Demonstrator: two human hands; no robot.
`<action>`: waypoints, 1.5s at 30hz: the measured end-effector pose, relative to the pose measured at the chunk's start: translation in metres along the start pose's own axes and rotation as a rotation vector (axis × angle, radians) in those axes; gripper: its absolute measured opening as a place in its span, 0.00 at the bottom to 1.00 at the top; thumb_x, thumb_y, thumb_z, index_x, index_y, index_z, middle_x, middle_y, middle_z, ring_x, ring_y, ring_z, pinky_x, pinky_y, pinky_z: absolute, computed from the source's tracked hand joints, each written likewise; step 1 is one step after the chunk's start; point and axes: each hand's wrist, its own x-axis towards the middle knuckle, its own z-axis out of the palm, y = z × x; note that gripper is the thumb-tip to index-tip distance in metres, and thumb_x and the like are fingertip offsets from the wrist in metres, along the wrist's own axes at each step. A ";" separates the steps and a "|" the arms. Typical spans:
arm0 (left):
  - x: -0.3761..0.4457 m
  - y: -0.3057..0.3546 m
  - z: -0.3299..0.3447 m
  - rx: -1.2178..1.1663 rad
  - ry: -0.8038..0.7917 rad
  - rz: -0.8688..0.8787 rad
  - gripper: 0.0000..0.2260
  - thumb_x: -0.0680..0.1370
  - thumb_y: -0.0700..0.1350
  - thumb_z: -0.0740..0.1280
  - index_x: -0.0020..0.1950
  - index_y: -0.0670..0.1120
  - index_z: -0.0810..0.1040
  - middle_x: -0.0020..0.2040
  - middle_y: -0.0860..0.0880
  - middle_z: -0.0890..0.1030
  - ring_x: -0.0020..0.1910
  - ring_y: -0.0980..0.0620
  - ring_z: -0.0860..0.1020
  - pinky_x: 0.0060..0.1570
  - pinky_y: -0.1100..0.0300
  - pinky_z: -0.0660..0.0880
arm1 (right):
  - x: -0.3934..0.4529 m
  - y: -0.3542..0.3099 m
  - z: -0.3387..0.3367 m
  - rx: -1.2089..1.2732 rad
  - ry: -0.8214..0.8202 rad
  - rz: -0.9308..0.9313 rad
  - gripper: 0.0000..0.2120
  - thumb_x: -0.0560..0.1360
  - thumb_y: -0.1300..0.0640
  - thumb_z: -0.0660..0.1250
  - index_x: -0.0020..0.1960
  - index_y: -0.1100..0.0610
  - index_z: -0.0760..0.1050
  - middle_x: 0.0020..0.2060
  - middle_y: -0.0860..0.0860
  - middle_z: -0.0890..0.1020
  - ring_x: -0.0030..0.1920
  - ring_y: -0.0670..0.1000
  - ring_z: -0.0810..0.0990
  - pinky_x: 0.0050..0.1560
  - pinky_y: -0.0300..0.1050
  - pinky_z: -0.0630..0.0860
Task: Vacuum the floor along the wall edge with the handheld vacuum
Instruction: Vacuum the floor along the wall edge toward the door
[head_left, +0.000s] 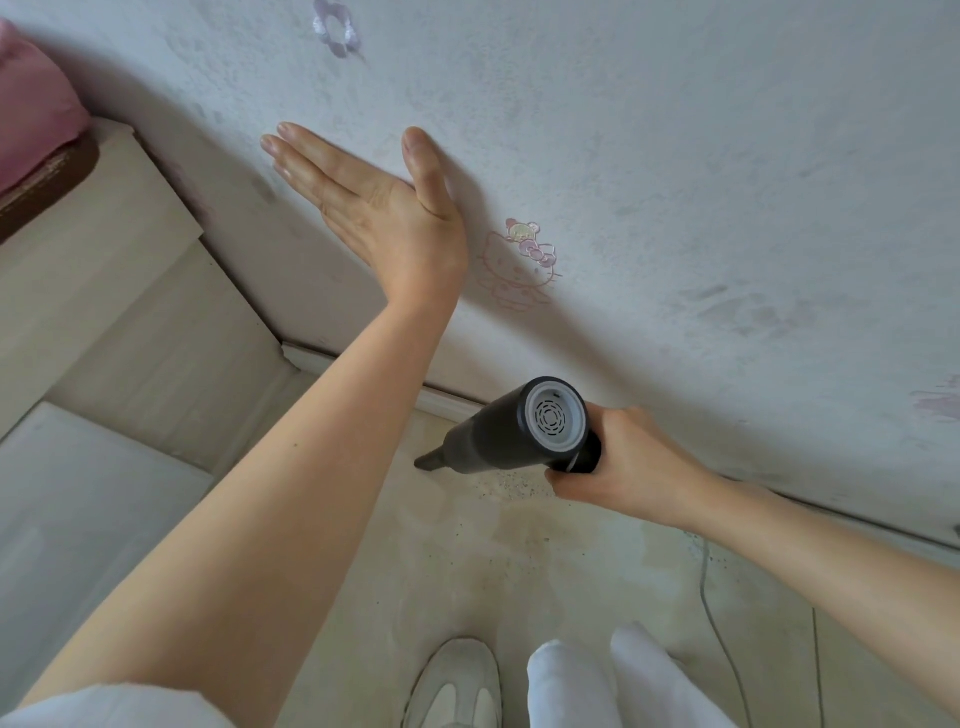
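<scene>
Your right hand (618, 457) grips the handheld vacuum (514, 431), its nozzle low at the floor (467, 561) beside the wall (675, 182), against which your left hand (374, 208) presses flat, fingers straight.

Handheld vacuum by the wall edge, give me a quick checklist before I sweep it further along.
1. Grip: right hand wraps the black cylindrical handheld vacuum handle: ok.
2. Nozzle low at the white baseboard: ok.
3. Dark crumbs remain on the beige floor: not ok.
4. Left hand flat against the wall, bracing: ok.
5. Thin grey cord lies near the path: not ok.
6. Motor running: cannot tell.
</scene>
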 end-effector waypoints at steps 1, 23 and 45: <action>0.000 0.000 0.000 -0.002 0.004 0.004 0.53 0.69 0.74 0.39 0.78 0.31 0.43 0.79 0.33 0.43 0.79 0.39 0.44 0.69 0.69 0.35 | -0.001 0.000 -0.001 -0.004 -0.008 -0.002 0.11 0.62 0.51 0.70 0.37 0.43 0.68 0.30 0.49 0.78 0.32 0.50 0.76 0.33 0.50 0.74; 0.001 -0.004 0.001 0.033 -0.002 -0.025 0.45 0.76 0.65 0.49 0.78 0.32 0.43 0.79 0.34 0.42 0.79 0.40 0.43 0.71 0.64 0.38 | -0.003 -0.003 -0.019 -0.021 -0.217 -0.048 0.08 0.59 0.49 0.68 0.35 0.42 0.70 0.29 0.44 0.77 0.30 0.44 0.73 0.36 0.47 0.77; 0.000 -0.002 -0.001 0.060 0.006 -0.034 0.46 0.76 0.67 0.48 0.78 0.32 0.44 0.79 0.34 0.44 0.79 0.40 0.45 0.73 0.60 0.42 | -0.022 0.015 -0.033 -0.012 -0.142 0.028 0.09 0.60 0.52 0.70 0.38 0.51 0.72 0.33 0.51 0.78 0.29 0.43 0.69 0.34 0.47 0.74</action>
